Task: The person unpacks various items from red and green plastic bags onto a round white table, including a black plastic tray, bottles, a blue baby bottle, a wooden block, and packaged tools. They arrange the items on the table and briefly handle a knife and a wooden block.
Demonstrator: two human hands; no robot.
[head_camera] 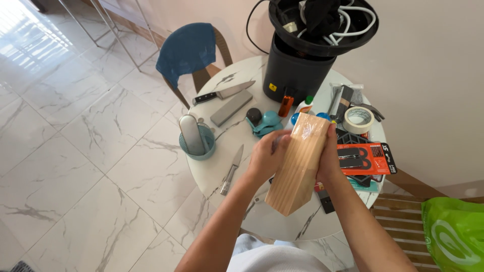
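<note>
Both hands held one wooden block [298,166] up over the round white table [282,221]. The left hand [267,157] was wrapped around the block's left side, fingers curled tight on it. The right hand [328,156] pressed on the right side, thumb up near the shiny wrapped top. The block was tilted — its top leaned away from the person and its bottom corner pointed down near the table's front edge.

The table was crowded at the back and the right. A big black bin [305,50] full of cords stood at the far edge. A roll of tape [358,120] and an orange and black package [367,158] lay just beside the right hand. A teal tool [265,123] sat just past the block.

On the left there was more room. A small knife [232,170] lay near the left edge, and a teal cup [198,141] stood right at the rim. A big knife [223,92] and a grey stone [231,108] lay farther back. The front of the table under the block was bare — open space to move. A chair with a blue cloth [187,49] stood behind the table.
</note>
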